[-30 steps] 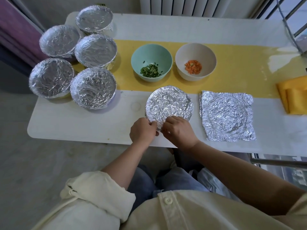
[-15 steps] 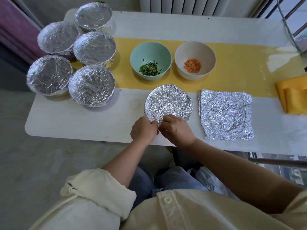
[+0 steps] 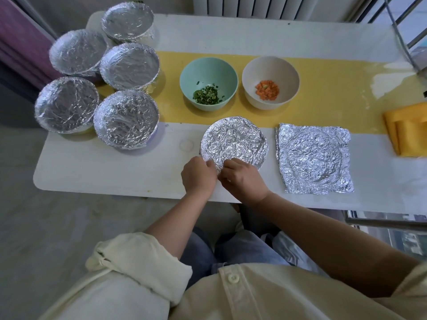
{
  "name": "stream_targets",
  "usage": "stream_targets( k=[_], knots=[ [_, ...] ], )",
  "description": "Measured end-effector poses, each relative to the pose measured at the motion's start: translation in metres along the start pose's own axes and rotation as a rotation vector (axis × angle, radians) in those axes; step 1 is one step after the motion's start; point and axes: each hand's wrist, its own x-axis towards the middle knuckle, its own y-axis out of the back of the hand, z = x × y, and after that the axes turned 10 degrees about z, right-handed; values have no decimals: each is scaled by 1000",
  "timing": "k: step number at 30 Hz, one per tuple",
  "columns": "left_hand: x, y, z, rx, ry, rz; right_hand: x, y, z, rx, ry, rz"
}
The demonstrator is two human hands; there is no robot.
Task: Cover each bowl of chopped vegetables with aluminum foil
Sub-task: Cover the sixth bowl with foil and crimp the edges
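A person's left hand (image 3: 198,176) and right hand (image 3: 242,179) meet at the near edge of a round foil (image 3: 233,142) at the centre of the frame, close to the front edge of a white table (image 3: 104,172). Both hands have their fingers curled and bunched, with the fingertips pinching the foil's crumpled rim where the two hands touch; the thumbs are mostly hidden. Whether a bowl sits under the round foil cannot be told. Just right of it, across a narrow gap, lies a flat stack of foil sheets (image 3: 314,158), its near edge also close to the table's front edge. Beyond the round foil, on a yellow runner (image 3: 323,100), stand two uncovered bowls side by side and apart: a green bowl (image 3: 208,70) with chopped greens and a white bowl (image 3: 270,68) with diced carrot. Five covered bowls (image 3: 126,120) crowd the upper left of the frame, some touching, the outer ones at the table's left edge. A stretch of white tabletop lies between that cluster and the hands, and another runs along the far side beside a radiator (image 3: 265,5). A folded yellow cloth (image 3: 406,132) lies at the right edge of the frame.
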Motion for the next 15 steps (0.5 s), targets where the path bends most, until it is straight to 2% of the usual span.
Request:
stream_targets(
  k=[9,15],
  knots=[
    [5,11,4,32,-26,36,3,-3,-1,17,-14,11],
    [6,0,-8,35,79,-133,3,-3,-2,16,11,39]
  ],
)
